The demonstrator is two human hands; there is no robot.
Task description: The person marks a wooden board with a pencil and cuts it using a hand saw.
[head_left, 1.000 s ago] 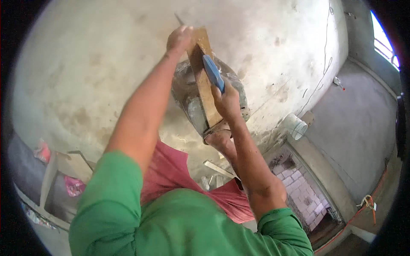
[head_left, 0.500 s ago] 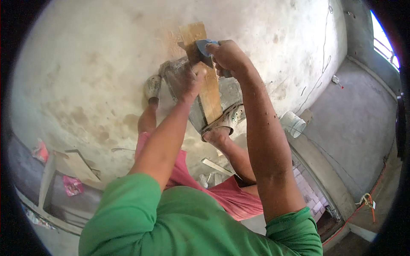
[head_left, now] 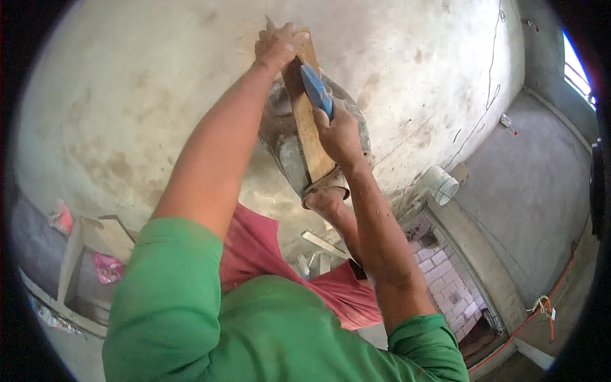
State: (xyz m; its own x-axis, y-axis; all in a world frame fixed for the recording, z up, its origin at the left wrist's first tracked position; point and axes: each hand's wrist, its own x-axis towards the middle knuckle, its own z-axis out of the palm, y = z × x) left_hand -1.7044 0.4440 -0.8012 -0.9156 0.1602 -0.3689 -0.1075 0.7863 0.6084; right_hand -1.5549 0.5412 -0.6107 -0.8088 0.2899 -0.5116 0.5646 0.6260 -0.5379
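Note:
A narrow wooden board (head_left: pixel 309 137) lies across a grey, mortar-stained tub (head_left: pixel 289 153) by the wall. My left hand (head_left: pixel 279 46) grips the board's far end, one finger sticking out past it. Closed round a blue-handled tool (head_left: pixel 316 88) is my right hand (head_left: pixel 338 130), above the board's right edge. A dark, flat part shows along the board beside the blue handle; the kind of tool is hard to make out. My foot in a clog (head_left: pixel 328 188) presses at the board's near end.
A stained plaster wall (head_left: pixel 159 114) rises ahead. At the right a white bucket (head_left: pixel 440 184) stands beside a concrete ledge (head_left: pixel 490 267), with brick paving (head_left: pixel 449 280) below. A wooden strip (head_left: pixel 324 244) lies near my legs. Pink packaging (head_left: pixel 108 267) is at the left.
My left hand has moved up the board to its far end. My right hand has come lower and nearer with the blue-handled tool, whose handle now points away from me.

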